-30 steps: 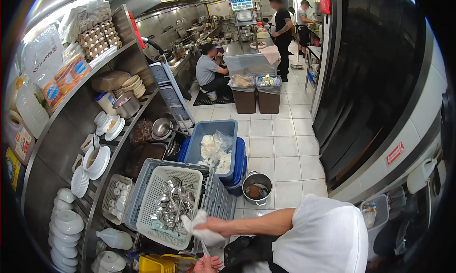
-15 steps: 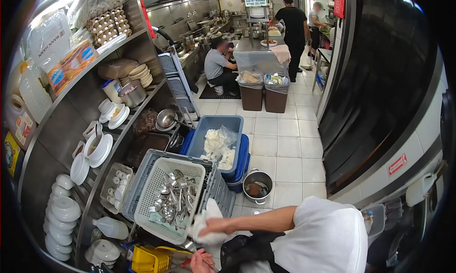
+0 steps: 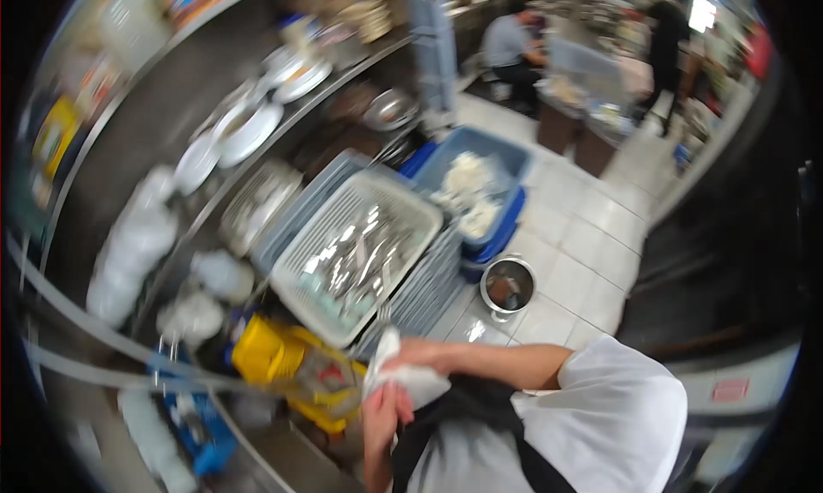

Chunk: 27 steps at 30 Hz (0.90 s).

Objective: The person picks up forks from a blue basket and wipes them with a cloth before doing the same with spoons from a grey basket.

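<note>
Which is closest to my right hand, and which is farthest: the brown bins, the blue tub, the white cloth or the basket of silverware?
Nearest to your right hand:
1. White cloth, in its grip
2. Silverware basket, just ahead, leftward
3. Blue tub, beyond the basket
4. Brown bins, far back

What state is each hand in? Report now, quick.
Left hand: against the crumpled white cloth; blur hides whether it grips anything.
Right hand: closed on that same cloth.
</note>
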### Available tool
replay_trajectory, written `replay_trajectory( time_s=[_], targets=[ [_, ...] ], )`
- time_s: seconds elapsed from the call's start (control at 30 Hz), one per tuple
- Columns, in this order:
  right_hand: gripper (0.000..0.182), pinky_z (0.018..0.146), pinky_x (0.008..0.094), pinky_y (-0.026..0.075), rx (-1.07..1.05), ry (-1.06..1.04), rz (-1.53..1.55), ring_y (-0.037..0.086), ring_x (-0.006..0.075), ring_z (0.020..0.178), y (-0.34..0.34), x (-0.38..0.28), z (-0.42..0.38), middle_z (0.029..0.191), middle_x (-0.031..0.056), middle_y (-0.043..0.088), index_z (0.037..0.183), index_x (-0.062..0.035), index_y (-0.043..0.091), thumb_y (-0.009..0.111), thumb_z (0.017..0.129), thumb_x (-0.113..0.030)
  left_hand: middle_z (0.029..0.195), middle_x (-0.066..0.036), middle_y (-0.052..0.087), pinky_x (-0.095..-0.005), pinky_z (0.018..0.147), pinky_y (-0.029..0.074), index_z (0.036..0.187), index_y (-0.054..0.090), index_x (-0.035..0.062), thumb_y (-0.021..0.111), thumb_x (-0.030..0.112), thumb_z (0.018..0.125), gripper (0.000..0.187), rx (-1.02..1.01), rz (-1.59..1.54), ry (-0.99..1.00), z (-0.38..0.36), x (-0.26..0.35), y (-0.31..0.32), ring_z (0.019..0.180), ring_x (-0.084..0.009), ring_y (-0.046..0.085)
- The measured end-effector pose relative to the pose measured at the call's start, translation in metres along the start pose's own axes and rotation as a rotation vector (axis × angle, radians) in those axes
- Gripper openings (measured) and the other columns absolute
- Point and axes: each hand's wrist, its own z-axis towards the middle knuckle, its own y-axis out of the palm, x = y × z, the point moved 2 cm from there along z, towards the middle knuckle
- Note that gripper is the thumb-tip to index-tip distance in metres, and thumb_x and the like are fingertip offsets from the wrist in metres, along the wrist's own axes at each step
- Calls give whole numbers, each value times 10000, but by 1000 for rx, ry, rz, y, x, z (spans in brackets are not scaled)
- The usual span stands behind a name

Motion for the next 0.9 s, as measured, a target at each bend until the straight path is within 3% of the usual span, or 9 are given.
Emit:
replay_trajectory(
  time_s=[0.07, 0.13, 0.2, 0.47, 0.53, 0.7, 0.8, 0.83, 0.9],
  targets=[
    [369, 656, 321, 494, 223, -171, -438, 597, 143, 739, -16, -65, -3, 837, 78, 660, 968, -9, 660, 704, 769, -317, 690, -72, 601, -220, 458, 415, 948, 566, -14, 423, 287, 982, 335, 134, 26, 86, -3, 14, 4, 499, -94, 533],
    [309, 542, 331, 514, 252, -104, -45, 636, 171, 651, -41, -96, 14, 851, 111, 667, 991, 37, 627, 698, 775, -173, 757, -77, 612, -216, 491, 431, 1035, 539, -10, 423, 281, 982, 318, 191, -71, 74, -9, 24, 3, 523, -99, 549],
    [303, 563, 331, 522, 241, -89, 175, 639, 179, 658, -76, -102, 13, 873, 120, 664, 1001, 38, 624, 684, 786, -167, 771, -70, 615, -209, 513, 437, 1048, 546, 0, 437, 282, 979, 311, 233, -77, 112, -18, 29, 0, 542, -99, 560],
    [355, 707, 269, 484, 347, -85, -325, 612, 151, 771, -74, -142, -91, 880, 84, 646, 1012, 18, 610, 717, 704, -121, 768, -54, 618, -224, 504, 424, 1013, 582, 22, 501, 254, 954, 252, 617, -119, 78, -60, -6, -29, 559, -96, 546],
    [604, 866, 368, 483, 372, -493, -421, 581, 233, 1029, -123, -155, -108, 1134, 154, 584, 1224, 22, 481, 703, 723, -231, 843, -65, 630, -229, 569, 442, 1091, 567, 24, 582, 234, 909, 278, 635, -210, 132, -67, -4, -45, 625, -116, 578],
    [599, 1009, 422, 361, 334, -842, 200, 463, 253, 1189, -100, -178, -83, 1336, 90, 430, 1369, -78, 329, 464, 873, -386, 959, -11, 598, -252, 705, 481, 1186, 510, 41, 674, 72, 818, 404, 979, -162, 464, -99, 43, -133, 853, -103, 571],
    [600, 1110, 456, 239, 324, -847, 613, 344, 272, 1309, -64, -166, -75, 1454, 80, 309, 1438, -118, 231, 374, 947, -432, 1098, -138, 582, -324, 883, 467, 1241, 461, -28, 736, 128, 765, 572, 1353, 53, 531, -117, 50, -211, 989, -198, 569],
    [604, 1112, 477, 233, 65, -944, 482, 328, 292, 1319, -70, -136, -52, 1449, 99, 308, 1442, -112, 206, 379, 953, -421, 1232, -218, 504, -395, 973, 402, 1298, 394, -53, 783, 216, 717, 749, 1448, 193, 484, -124, 48, -241, 1141, -289, 494],
    [605, 993, 463, 424, 166, -748, 322, 503, 303, 1149, -15, -111, -40, 1276, 163, 471, 1394, -75, 278, 493, 923, -388, 1316, -265, 400, -438, 1025, 324, 1325, 346, -64, 811, 312, 662, 893, 1598, 646, 370, -131, 41, -298, 1243, -350, 372]
  ],
)
